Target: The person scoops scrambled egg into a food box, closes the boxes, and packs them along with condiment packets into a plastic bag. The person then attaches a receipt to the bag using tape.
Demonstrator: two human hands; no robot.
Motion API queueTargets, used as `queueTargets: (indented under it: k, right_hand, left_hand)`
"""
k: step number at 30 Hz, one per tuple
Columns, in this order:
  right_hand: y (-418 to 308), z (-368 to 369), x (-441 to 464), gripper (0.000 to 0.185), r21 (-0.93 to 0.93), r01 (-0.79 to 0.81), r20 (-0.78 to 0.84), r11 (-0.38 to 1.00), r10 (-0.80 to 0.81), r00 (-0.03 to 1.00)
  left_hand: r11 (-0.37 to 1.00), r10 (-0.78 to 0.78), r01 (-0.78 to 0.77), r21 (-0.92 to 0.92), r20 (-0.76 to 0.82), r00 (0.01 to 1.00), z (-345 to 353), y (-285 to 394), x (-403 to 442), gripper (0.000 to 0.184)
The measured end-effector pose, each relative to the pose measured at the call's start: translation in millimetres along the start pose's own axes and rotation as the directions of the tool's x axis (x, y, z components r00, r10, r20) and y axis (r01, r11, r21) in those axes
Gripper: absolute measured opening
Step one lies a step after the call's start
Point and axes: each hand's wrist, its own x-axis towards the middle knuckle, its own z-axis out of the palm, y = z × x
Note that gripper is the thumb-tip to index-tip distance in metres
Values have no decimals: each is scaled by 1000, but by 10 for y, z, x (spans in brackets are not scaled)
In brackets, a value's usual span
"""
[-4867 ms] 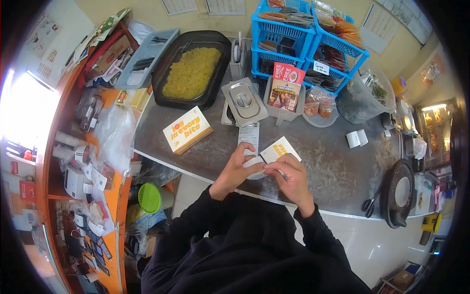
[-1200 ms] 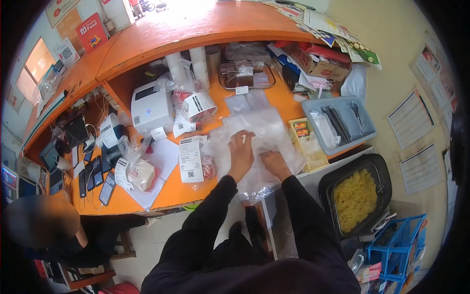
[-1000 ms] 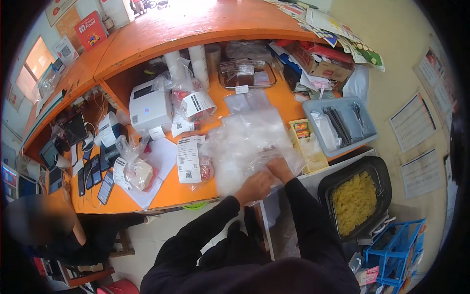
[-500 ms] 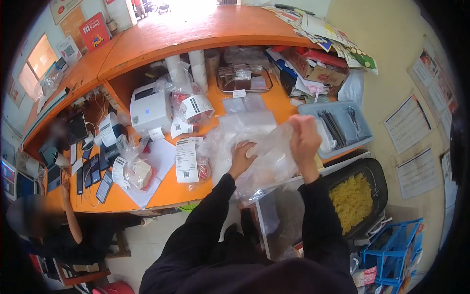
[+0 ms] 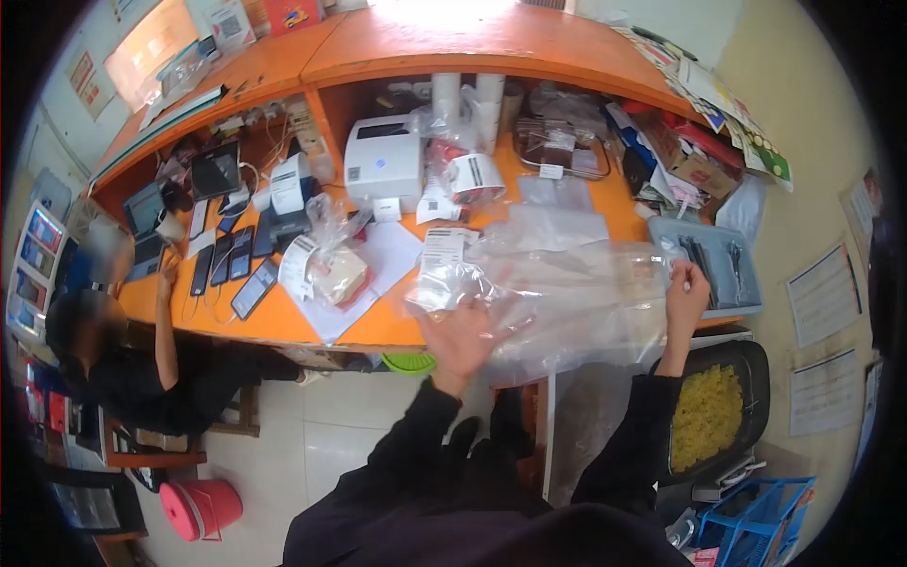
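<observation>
A clear plastic bag is stretched sideways between my two hands above the orange counter. My left hand is at the bag's left end, its fingers spread and partly seen through the plastic. At the bag's right end, my right hand pinches its edge beside the grey-blue tray. More flat plastic bags lie on the counter behind. Left of the bag, a receipt is partly covered by clear plastic.
A seated person is at the left, near several phones. A white printer stands at the counter's back. The grey-blue tray and a black pan of yellow food are at the right. A pink bucket stands on the floor.
The view has turned left. My hands have moved farther apart, and the crumpled bag is now spread wide between them. My left hand's fingers have opened out.
</observation>
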Motion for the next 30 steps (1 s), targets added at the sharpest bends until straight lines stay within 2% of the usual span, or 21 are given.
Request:
queueTargets:
  k: [2,4,7,10,13,14,15,17,18,20,22,23,24,27,28,30]
  right_hand:
    - [32,102,-215,22,-93,-57,-44,994,53,998]
    - [68,133,-369,22,-214,-75,-86,974,58,995]
    - [260,112,-487,23,-226,-110,-94,968,91,991]
    - [153,41,-714,27,-555,47,-93,830,-119,989]
    - [-537,-198,-1183,30,-560,129,-87,818,-213,973]
    - [-627,-262,-1396,31,-318,72,108,945,-40,993]
    - [-698,-336,-1638,33,-81,-57,339,995,81,937]
    - [-986,-370,-2148,33,-37,-8,549,999,27,836]
    - [-1131,-325,-2302,33,31,-170,537,985,127,834]
    - [-1319,-256,-2500,33,159,-471,533,868,326,781]
    - [-1211,-251,-2543,33,294,-459,523,839,260,811]
    - [-1152,-263,-2548,33,361,-450,511,817,230,828]
    - [-1108,-300,-2551,32,351,-438,520,827,217,826]
    - [-1082,-371,-2513,30,282,-381,514,881,197,835]
    - [-1136,-398,-2515,30,229,-352,490,908,205,847]
    - [-1219,-444,-2503,29,143,-260,429,955,178,886]
  left_hand:
    - [1000,4,-8,-20,-175,985,18,-204,-206,81]
    - [992,-77,109,60,-391,917,-23,-313,-404,68]
    - [850,-240,444,282,-543,805,-42,-352,-665,48]
    - [906,-255,415,83,-676,692,-245,-406,-934,37]
    - [944,-92,306,127,-787,610,-379,-591,-1046,24]
    - [944,-72,294,151,-774,629,-350,-664,-1047,25]
    - [938,-74,304,165,-762,643,-325,-753,-1048,25]
    - [926,-82,324,195,-733,675,-296,-933,-1018,23]
    - [917,-79,340,211,-736,672,-279,-1035,-993,23]
    - [896,-79,373,240,-741,667,-199,-1174,-931,23]
    - [786,-37,510,351,-795,605,180,-1059,-771,28]
    - [700,15,554,451,-785,619,125,-1079,-747,31]
    - [599,68,594,537,-773,631,97,-1081,-712,35]
    - [432,81,526,732,-613,786,-9,-896,-675,37]
    - [527,44,531,664,-645,763,18,-889,-664,34]
    - [685,-79,452,571,-559,825,187,-870,-698,30]
